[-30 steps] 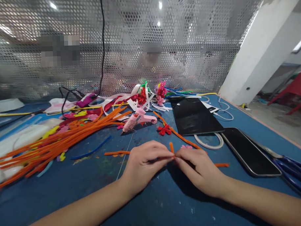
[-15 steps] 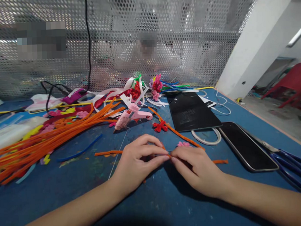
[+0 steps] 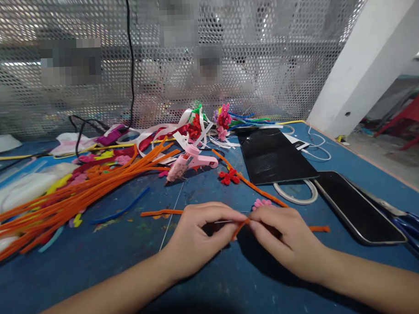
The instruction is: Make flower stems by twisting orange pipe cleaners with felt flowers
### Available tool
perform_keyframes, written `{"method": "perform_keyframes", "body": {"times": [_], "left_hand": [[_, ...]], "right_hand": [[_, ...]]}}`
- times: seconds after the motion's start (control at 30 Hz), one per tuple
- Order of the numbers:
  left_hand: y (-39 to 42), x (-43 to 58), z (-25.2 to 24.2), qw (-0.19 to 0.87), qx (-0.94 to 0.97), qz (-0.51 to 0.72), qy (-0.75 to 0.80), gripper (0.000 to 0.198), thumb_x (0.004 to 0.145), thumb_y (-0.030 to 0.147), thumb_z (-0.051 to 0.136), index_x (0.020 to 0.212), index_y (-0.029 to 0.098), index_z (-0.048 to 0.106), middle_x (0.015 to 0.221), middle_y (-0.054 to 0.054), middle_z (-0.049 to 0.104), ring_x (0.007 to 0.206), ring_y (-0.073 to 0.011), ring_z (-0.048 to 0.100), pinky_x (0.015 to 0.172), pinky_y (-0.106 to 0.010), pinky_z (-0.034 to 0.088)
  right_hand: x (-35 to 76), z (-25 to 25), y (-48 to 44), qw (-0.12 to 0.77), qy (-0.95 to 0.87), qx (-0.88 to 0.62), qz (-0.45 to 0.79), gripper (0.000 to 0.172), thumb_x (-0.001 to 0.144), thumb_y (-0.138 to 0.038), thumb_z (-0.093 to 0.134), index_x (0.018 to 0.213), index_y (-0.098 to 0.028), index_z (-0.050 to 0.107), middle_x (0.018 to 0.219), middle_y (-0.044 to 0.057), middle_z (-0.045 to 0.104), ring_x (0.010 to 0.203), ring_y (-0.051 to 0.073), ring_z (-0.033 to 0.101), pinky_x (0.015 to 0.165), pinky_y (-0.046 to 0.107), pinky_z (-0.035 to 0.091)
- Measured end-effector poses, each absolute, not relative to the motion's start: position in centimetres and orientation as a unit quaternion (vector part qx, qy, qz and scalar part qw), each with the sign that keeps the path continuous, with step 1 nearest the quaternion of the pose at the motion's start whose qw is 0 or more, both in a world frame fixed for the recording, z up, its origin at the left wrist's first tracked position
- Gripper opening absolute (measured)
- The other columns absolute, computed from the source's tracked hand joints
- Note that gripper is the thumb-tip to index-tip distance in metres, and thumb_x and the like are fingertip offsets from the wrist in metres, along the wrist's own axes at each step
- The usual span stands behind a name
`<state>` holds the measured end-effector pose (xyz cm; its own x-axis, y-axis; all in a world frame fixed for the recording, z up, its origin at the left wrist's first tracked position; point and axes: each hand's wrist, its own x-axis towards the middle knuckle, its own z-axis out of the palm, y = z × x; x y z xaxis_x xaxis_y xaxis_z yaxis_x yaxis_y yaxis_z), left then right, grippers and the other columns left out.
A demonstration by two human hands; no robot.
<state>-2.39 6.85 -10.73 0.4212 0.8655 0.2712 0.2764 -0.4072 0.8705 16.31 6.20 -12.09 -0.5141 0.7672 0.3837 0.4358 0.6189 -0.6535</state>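
My left hand (image 3: 205,232) and my right hand (image 3: 290,239) meet fingertip to fingertip above the blue table (image 3: 214,285). Pinched between both is a short piece of orange pipe cleaner (image 3: 240,228), its loose end angled down by my left thumb. A thin straight wire or stick runs through the left fingers; I cannot tell its kind. Just behind my right fingers lies a pink flower (image 3: 262,203). Beyond it rests a red flower (image 3: 229,176) beside a long orange pipe cleaner (image 3: 258,189). Another orange piece (image 3: 159,213) pokes out left of my left hand.
A pink glue gun (image 3: 192,163) lies mid-table. Orange pipe cleaners (image 3: 104,188) are bundled at the left, near a blue one (image 3: 122,208). On the right are a black tablet-like panel (image 3: 274,154), a phone (image 3: 359,206) and blue-handled scissors (image 3: 411,228). Perforated metal (image 3: 255,82) stands behind.
The whole view has shifted, so things sit slightly farther right. My fingers have moved a little on the orange pipe cleaner, and more of its end shows below my left fingertips.
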Motion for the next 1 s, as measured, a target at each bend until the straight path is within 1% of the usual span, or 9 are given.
{"method": "perform_keyframes", "body": {"times": [0.1, 0.17, 0.33, 0.5, 0.67, 0.8, 0.87, 0.93, 1.0], "left_hand": [[7.1, -2.4, -10.8, 0.398, 0.739, 0.382, 0.385, 0.022, 0.074, 0.007, 0.059, 0.085, 0.021, 0.072, 0.078, -0.001, 0.071, 0.069, -0.0113, 0.065, 0.061, -0.018, 0.050], [7.1, -2.4, -10.9, 0.412, 0.725, 0.392, 0.388, 0.017, 0.072, 0.010, 0.064, 0.083, 0.020, 0.073, 0.078, -0.002, 0.071, 0.070, -0.0125, 0.065, 0.062, -0.018, 0.050], [6.8, -2.4, -10.9, 0.436, 0.710, 0.402, 0.379, 0.004, 0.069, 0.020, 0.071, 0.069, 0.016, 0.072, 0.068, -0.004, 0.070, 0.060, -0.0136, 0.063, 0.056, -0.021, 0.050], [6.7, -2.3, -11.1, 0.443, 0.683, 0.407, 0.415, 0.017, 0.064, 0.025, 0.075, 0.062, 0.013, 0.062, 0.061, -0.002, 0.065, 0.055, -0.0113, 0.059, 0.052, -0.020, 0.048], [6.9, -2.5, -11.0, 0.466, 0.676, 0.407, 0.400, 0.021, 0.063, 0.025, 0.075, 0.065, 0.013, 0.057, 0.061, -0.001, 0.062, 0.054, -0.0104, 0.057, 0.051, -0.020, 0.047], [6.9, -2.8, -10.5, 0.429, 0.732, 0.393, 0.353, 0.007, 0.074, 0.020, 0.064, 0.078, 0.015, 0.066, 0.072, -0.004, 0.066, 0.061, -0.0119, 0.059, 0.053, -0.020, 0.047], [6.9, -2.8, -10.4, 0.418, 0.746, 0.392, 0.338, 0.011, 0.077, 0.018, 0.060, 0.085, 0.016, 0.068, 0.077, -0.005, 0.067, 0.062, -0.0116, 0.059, 0.050, -0.018, 0.046], [6.8, -2.9, -10.4, 0.427, 0.741, 0.388, 0.342, 0.011, 0.076, 0.018, 0.061, 0.084, 0.017, 0.069, 0.075, -0.004, 0.067, 0.056, -0.0098, 0.058, 0.046, -0.017, 0.044], [6.8, -2.8, -10.4, 0.441, 0.728, 0.381, 0.362, 0.007, 0.075, 0.020, 0.064, 0.078, 0.017, 0.070, 0.070, -0.003, 0.068, 0.048, -0.0079, 0.055, 0.041, -0.016, 0.042]], "right_hand": [[16.3, -11.8, 6.4, 0.325, -0.810, -0.396, 0.287, 0.024, 0.089, -0.022, 0.039, 0.071, -0.016, 0.054, 0.058, -0.002, 0.050, 0.055, 0.009, 0.045, 0.056, 0.021, 0.033], [16.3, -11.7, 6.5, 0.317, -0.805, -0.402, 0.300, 0.025, 0.090, -0.023, 0.039, 0.071, -0.017, 0.055, 0.059, -0.002, 0.052, 0.057, 0.010, 0.047, 0.056, 0.022, 0.034], [16.4, -12.0, 6.3, 0.306, -0.845, -0.341, 0.276, 0.022, 0.089, -0.019, 0.039, 0.077, -0.016, 0.057, 0.064, 0.001, 0.056, 0.058, 0.010, 0.049, 0.057, 0.022, 0.036], [16.2, -12.2, 6.2, 0.304, -0.866, -0.304, 0.256, 0.021, 0.088, -0.019, 0.040, 0.077, -0.015, 0.057, 0.065, 0.002, 0.054, 0.057, 0.010, 0.046, 0.057, 0.022, 0.036], [16.0, -11.8, 6.6, 0.301, -0.807, -0.343, 0.375, 0.023, 0.088, -0.021, 0.042, 0.070, -0.015, 0.055, 0.061, -0.001, 0.050, 0.055, 0.008, 0.043, 0.054, 0.020, 0.034], [16.4, -11.6, 7.3, 0.306, -0.739, -0.321, 0.506, 0.025, 0.088, -0.026, 0.044, 0.070, -0.014, 0.056, 0.060, -0.003, 0.046, 0.054, 0.007, 0.039, 0.050, 0.019, 0.031], [16.8, -11.6, 7.9, 0.282, -0.705, -0.298, 0.579, 0.027, 0.087, -0.032, 0.046, 0.071, -0.014, 0.057, 0.054, -0.005, 0.041, 0.048, 0.005, 0.034, 0.045, 0.018, 0.027], [17.0, -11.5, 8.4, 0.243, -0.681, -0.280, 0.632, 0.029, 0.086, -0.036, 0.048, 0.072, -0.013, 0.058, 0.051, -0.007, 0.036, 0.043, 0.005, 0.030, 0.041, 0.018, 0.023], [17.1, -11.4, 8.7, 0.222, -0.678, -0.272, 0.646, 0.028, 0.085, -0.036, 0.050, 0.072, -0.013, 0.059, 0.052, -0.007, 0.038, 0.043, 0.004, 0.031, 0.040, 0.018, 0.022]]}}
